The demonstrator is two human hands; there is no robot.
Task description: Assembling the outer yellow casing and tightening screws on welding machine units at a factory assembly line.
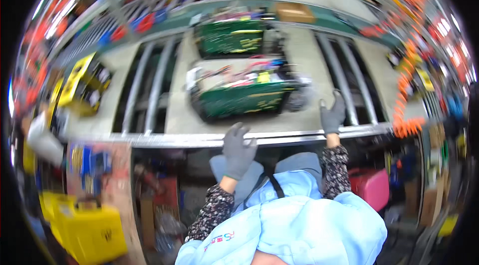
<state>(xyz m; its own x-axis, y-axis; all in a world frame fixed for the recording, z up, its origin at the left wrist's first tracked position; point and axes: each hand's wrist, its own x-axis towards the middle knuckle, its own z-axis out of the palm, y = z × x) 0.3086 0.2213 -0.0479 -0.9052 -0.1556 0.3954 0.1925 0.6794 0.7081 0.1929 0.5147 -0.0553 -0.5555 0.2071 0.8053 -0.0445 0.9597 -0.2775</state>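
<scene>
The left hand (239,151) is empty, its fingers partly open. The right hand (333,114) is empty, thumb and fingers parted. The near green machine (244,101) stands just beyond the left fingers; a second green machine (231,39) stands farther beyond. Steel rollers (356,80) lie beside the right fingers.

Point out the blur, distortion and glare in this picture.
Head view: sideways smearing on the nearer green-sided unit, while the light blue garment looks clearer; head view: fisheye distortion slightly bows the front silver rail, with black corners around the picture; head view: bright light streaks near both side edges.
</scene>
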